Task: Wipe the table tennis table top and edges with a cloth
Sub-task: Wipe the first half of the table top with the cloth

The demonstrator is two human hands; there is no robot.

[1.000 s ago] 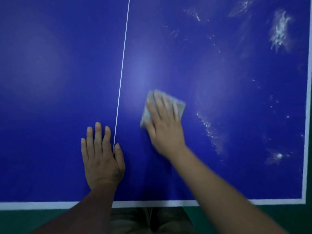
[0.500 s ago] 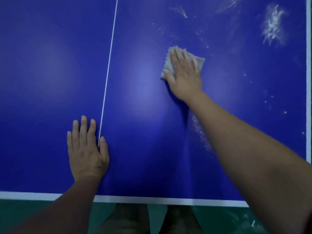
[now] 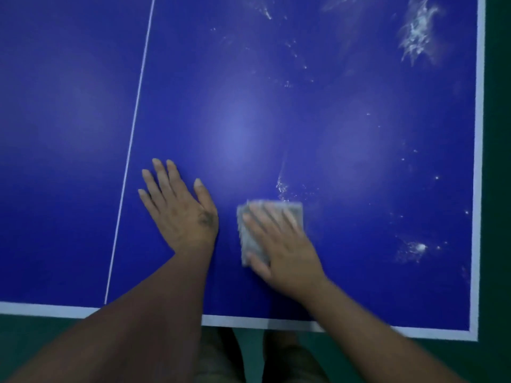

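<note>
No readable text, labels, brands or numbers. The table tennis table (image 3: 331, 120) shows only plain white lines (image 3: 132, 128), no lettering.

The smooth dark-blue counter top (image 3: 345, 134) has a satin sheen, with soft pale glare near its middle. Dry, chalky white smears (image 3: 417, 31) dull the finish from 1 to 4 o'clock. The grey square cloth (image 3: 247, 244), at 5 o'clock, looks soft and finely textured, though blurred. The dark-green floor (image 3: 497, 189) looks matt.
</note>
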